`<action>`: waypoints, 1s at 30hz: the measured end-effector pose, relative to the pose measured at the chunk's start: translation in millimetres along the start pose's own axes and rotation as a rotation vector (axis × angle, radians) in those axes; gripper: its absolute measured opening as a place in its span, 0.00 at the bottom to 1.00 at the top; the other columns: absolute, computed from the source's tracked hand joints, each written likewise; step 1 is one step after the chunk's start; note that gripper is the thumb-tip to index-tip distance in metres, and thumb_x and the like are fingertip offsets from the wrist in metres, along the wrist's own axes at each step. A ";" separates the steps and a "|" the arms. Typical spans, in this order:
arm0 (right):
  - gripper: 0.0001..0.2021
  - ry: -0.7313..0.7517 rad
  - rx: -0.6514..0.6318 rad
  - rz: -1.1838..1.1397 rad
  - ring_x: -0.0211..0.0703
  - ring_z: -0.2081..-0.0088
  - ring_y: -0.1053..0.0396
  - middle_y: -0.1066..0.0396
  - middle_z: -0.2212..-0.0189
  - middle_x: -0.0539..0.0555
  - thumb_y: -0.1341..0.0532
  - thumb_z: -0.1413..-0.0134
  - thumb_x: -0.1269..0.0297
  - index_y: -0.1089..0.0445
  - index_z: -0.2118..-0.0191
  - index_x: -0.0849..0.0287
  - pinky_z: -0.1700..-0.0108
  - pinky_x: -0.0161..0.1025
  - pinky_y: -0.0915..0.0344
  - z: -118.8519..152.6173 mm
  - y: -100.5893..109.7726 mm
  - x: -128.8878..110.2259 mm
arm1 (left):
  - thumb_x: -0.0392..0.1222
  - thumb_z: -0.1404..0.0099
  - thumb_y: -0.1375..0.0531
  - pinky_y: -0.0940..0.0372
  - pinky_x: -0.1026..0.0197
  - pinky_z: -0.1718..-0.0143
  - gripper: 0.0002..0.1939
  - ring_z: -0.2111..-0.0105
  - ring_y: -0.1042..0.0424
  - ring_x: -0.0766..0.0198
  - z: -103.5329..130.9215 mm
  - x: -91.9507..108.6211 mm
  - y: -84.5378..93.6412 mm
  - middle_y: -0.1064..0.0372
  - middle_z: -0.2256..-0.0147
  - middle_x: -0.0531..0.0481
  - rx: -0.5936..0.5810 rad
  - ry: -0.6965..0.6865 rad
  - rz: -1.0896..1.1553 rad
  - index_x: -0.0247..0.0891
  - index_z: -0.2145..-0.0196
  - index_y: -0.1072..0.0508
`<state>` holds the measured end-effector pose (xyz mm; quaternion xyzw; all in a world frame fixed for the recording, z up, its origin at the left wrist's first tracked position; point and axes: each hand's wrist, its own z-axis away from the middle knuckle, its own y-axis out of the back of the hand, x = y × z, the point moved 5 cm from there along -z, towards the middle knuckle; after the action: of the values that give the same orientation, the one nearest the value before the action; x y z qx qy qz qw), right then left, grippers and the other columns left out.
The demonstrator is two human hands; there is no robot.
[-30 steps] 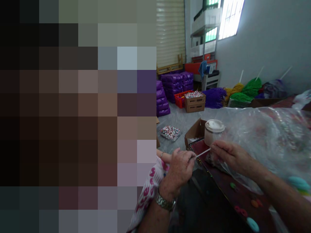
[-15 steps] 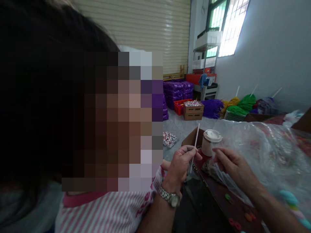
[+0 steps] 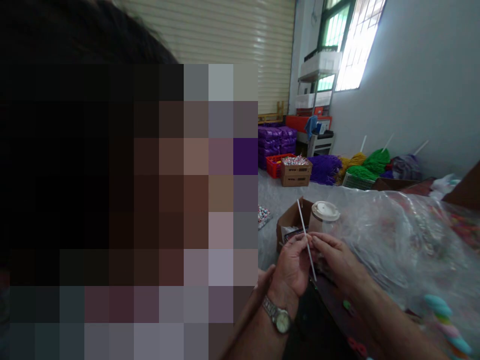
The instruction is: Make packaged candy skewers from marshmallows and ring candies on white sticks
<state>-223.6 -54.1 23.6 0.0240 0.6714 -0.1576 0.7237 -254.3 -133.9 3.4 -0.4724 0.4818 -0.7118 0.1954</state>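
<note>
My left hand (image 3: 291, 267), with a metal watch (image 3: 281, 320) on its wrist, pinches a thin white stick (image 3: 301, 214) around its middle. The stick leans, its upper end pointing up and to the left. Right beside it, the fingers of my right hand (image 3: 333, 250) are closed in a pinch close to the stick and the left fingertips. A small orange spot shows between the two hands; what it is cannot be made out. Behind the hands stand a white-lidded cup (image 3: 325, 212) and an open cardboard box (image 3: 285, 220).
Another person, mostly blurred out, fills the left side close by. Clear plastic sheeting (image 3: 378, 240) covers the right side. A pastel twisted piece (image 3: 448, 325) lies lower right, and small green (image 3: 348, 305) and red pieces (image 3: 356, 345) lie on the dark surface.
My right hand has come left to meet my left hand at the stick. The stick has tipped from leaning right to leaning left. The other person's head has shifted left.
</note>
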 end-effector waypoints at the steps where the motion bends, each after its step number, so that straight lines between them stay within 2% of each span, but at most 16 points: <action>1: 0.14 -0.027 -0.027 -0.047 0.39 0.72 0.33 0.30 0.74 0.50 0.36 0.58 0.56 0.28 0.66 0.59 0.69 0.35 0.37 -0.6 -2.0 3.1 | 0.33 0.51 0.36 0.40 0.70 0.75 0.07 0.77 0.34 0.72 0.2 -0.6 0.3 0.32 0.76 0.53 -0.007 0.000 0.005 0.31 0.72 0.29; 5: 0.15 -0.069 -0.083 -0.129 0.34 0.80 0.38 0.34 0.79 0.48 0.35 0.57 0.55 0.29 0.65 0.61 0.77 0.32 0.42 -0.4 -5.7 5.3 | 0.35 0.49 0.37 0.43 0.71 0.81 0.07 0.82 0.36 0.73 5.6 -7.4 2.8 0.34 0.78 0.54 -0.015 0.104 -0.016 0.32 0.71 0.30; 7: 0.15 -0.081 -0.098 -0.115 0.32 0.83 0.42 0.38 0.84 0.46 0.35 0.57 0.54 0.29 0.67 0.61 0.81 0.31 0.47 -0.1 -6.1 3.4 | 0.37 0.48 0.38 0.49 0.71 0.87 0.07 0.87 0.40 0.75 9.6 -12.0 2.4 0.36 0.80 0.56 -0.027 0.169 -0.021 0.32 0.73 0.32; 10: 0.14 -0.089 -0.111 -0.097 0.31 0.84 0.44 0.40 0.87 0.44 0.35 0.58 0.55 0.29 0.70 0.62 0.82 0.30 0.49 1.0 -5.1 0.8 | 0.37 0.46 0.39 0.57 0.72 0.90 0.07 0.91 0.48 0.77 13.6 -18.5 2.5 0.40 0.84 0.58 -0.028 0.227 -0.011 0.33 0.76 0.34; 13: 0.13 -0.101 -0.133 -0.080 0.32 0.83 0.41 0.35 0.84 0.47 0.34 0.59 0.56 0.29 0.71 0.62 0.79 0.31 0.46 4.6 -4.6 -0.3 | 0.36 0.47 0.39 0.60 0.73 0.91 0.06 0.91 0.48 0.78 14.9 -22.5 5.6 0.42 0.85 0.59 0.003 0.238 0.020 0.34 0.76 0.35; 17: 0.13 -0.143 -0.164 -0.085 0.34 0.82 0.39 0.33 0.82 0.48 0.35 0.58 0.58 0.28 0.67 0.61 0.79 0.32 0.43 10.9 -9.2 -1.7 | 0.36 0.46 0.40 0.58 0.74 0.90 0.08 0.91 0.49 0.79 14.4 -25.9 6.8 0.43 0.86 0.60 0.031 0.240 0.101 0.34 0.78 0.36; 22: 0.12 -0.134 -0.110 -0.124 0.33 0.82 0.40 0.36 0.84 0.47 0.35 0.61 0.60 0.29 0.68 0.61 0.81 0.30 0.46 11.6 -13.5 -0.7 | 0.36 0.44 0.43 0.50 0.73 0.87 0.08 0.88 0.45 0.76 11.1 -29.3 2.3 0.44 0.86 0.59 0.031 0.242 0.227 0.34 0.79 0.36; 24: 0.15 -0.112 -0.069 -0.138 0.33 0.81 0.39 0.33 0.81 0.47 0.36 0.61 0.60 0.29 0.64 0.61 0.79 0.30 0.45 10.3 -11.4 2.2 | 0.36 0.43 0.43 0.45 0.72 0.83 0.08 0.86 0.42 0.75 9.4 -28.2 2.0 0.42 0.85 0.58 0.033 0.230 0.266 0.34 0.79 0.36; 26: 0.18 -0.045 0.023 -0.091 0.35 0.77 0.36 0.30 0.76 0.49 0.37 0.60 0.58 0.29 0.60 0.59 0.75 0.32 0.40 8.6 -4.6 2.6 | 0.37 0.42 0.44 0.41 0.71 0.79 0.08 0.84 0.39 0.74 7.8 -25.4 3.1 0.40 0.83 0.57 0.037 0.212 0.302 0.34 0.78 0.34; 28: 0.18 0.103 0.126 0.064 0.41 0.69 0.32 0.28 0.68 0.53 0.39 0.58 0.57 0.29 0.58 0.57 0.66 0.38 0.36 7.7 3.1 -3.2 | 0.37 0.42 0.44 0.38 0.68 0.75 0.07 0.82 0.36 0.73 6.3 -22.5 5.0 0.37 0.82 0.56 0.045 0.203 0.330 0.34 0.77 0.33; 30: 0.16 0.287 0.157 0.272 0.47 0.57 0.33 0.30 0.58 0.56 0.41 0.56 0.57 0.28 0.61 0.57 0.54 0.43 0.38 7.3 4.2 -12.8 | 0.37 0.42 0.44 0.36 0.66 0.71 0.07 0.79 0.33 0.71 4.9 -20.9 7.7 0.34 0.80 0.55 0.059 0.202 0.348 0.34 0.76 0.31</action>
<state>-216.0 -49.4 36.1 0.1930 0.7437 -0.1053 0.6313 -241.5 -124.6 -13.0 -0.3022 0.5521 -0.7248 0.2800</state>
